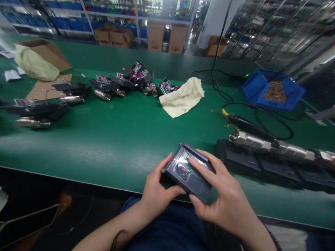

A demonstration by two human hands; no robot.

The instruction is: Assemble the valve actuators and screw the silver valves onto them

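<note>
Two bare hands have the dark grey housing (pixel 195 186) between them at the front of the green table (pixel 125 139), its lower corner about over the edge. The left hand (pixel 157 186) closes on its left side, thumb at the lower edge; the right hand (pixel 225 188) curls round the other side, one finger laid across the clear window (pixel 184 169). Whether the housing rests on the table or is raised, I cannot tell. If either grip slackened, it could slip toward the lap (pixel 167 226); a finger pressing hard might smear the window.

Just to the right, a row of dark units (pixel 272 169) topped by metal fittings (pixel 253 142) leaves little room, and a careless reach might knock it. Beyond lies a black tool (pixel 248 125), its looped cable (pixel 292 131) a likely snag, with loose brass-coloured bits (pixel 230 124) that could scratch a casing set down on them. Farther back, a pale cloth (pixel 183 97) lies against one of several opened units (pixel 104 82), whose exposed wires a sweeping arm might catch. A blue bin (pixel 258 87) stands at the right, an open cardboard box (pixel 56 54) at the left, with cartons (pixel 156 36) and shelves (pixel 115 14) behind
</note>
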